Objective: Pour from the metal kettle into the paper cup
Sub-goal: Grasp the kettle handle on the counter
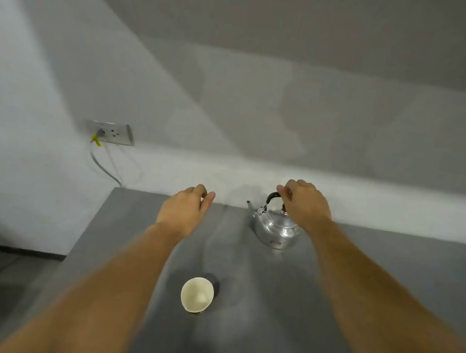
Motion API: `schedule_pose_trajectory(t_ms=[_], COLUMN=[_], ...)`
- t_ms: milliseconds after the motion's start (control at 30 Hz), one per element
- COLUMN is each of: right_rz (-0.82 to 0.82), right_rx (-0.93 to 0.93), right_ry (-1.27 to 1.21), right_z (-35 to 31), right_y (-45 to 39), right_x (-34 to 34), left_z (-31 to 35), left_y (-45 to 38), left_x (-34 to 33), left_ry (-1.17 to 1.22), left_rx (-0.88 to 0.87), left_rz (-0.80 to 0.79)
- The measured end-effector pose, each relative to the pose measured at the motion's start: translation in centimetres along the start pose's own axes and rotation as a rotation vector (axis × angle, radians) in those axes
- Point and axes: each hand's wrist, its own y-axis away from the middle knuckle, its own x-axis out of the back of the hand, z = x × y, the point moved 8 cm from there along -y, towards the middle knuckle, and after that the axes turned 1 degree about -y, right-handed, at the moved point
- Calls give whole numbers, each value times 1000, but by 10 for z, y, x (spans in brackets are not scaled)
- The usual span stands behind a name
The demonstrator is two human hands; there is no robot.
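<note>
Metal kettle [275,227] — handle half-hidden under right hand [305,204].

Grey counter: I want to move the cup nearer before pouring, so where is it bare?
Bare counter lies between the paper cup and metal kettle, and under the left hand. Only the kettle's spot, with the right hand at its handle, is crowded.

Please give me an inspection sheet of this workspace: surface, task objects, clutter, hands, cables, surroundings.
Surface: grey table, looks dry.
Job's things: metal kettle upright at the far side, spout pointing left; paper cup upright, nearer, looks empty.
Clutter: nothing seen.
Hands: right hand at the kettle's black handle, grasp not clear; left hand above the table, holding nothing.
Cables: grey cable hangs from the wall socket.
Surroundings: white wall behind.
</note>
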Motion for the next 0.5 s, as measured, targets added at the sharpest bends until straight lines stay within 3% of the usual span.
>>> schedule_pose_trajectory(t_ms=[267, 500], right_rz=[-219, -290], right_rx=[-72, -123], right_ry=[-7, -108], right_z=[29, 40], right_y=[-22, -29], right_x=[-53, -77], left_z=[-15, -25], left_y=[-12, -16], left_x=[-36, -54], left_ry=[16, 8], left_rx=[53, 88], left_rz=[-84, -108])
